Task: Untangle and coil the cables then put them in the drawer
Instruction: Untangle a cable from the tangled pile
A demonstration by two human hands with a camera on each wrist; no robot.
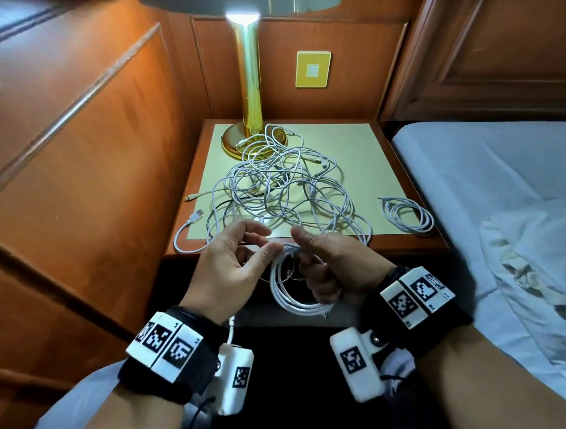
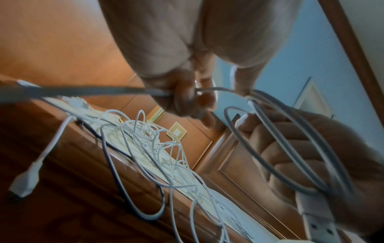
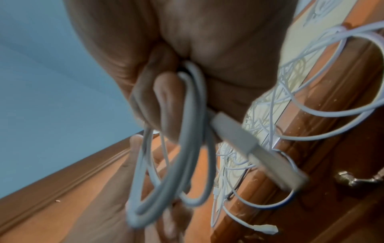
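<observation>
Head view: coiling step under way. Right hand (image 1: 327, 271) grips the white coil (image 1: 295, 292); left hand (image 1: 232, 266) pinches its free end just beside. Tangle (image 1: 280, 188) lies on the worktop (image 1: 363, 151) beyond both hands. Next move likely calls for tucking the end, then the drawer

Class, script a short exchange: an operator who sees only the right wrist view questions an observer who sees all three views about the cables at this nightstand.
Operator: My view shows the right hand gripping a coil. Is any cable finished already?
Observer: Yes. One small coiled cable lies by itself at the nightstand's front right corner.
Operator: What is the left hand doing?
Observer: Its thumb and fingers pinch a strand right beside the coil, in front of the tangle on the nightstand.
</observation>
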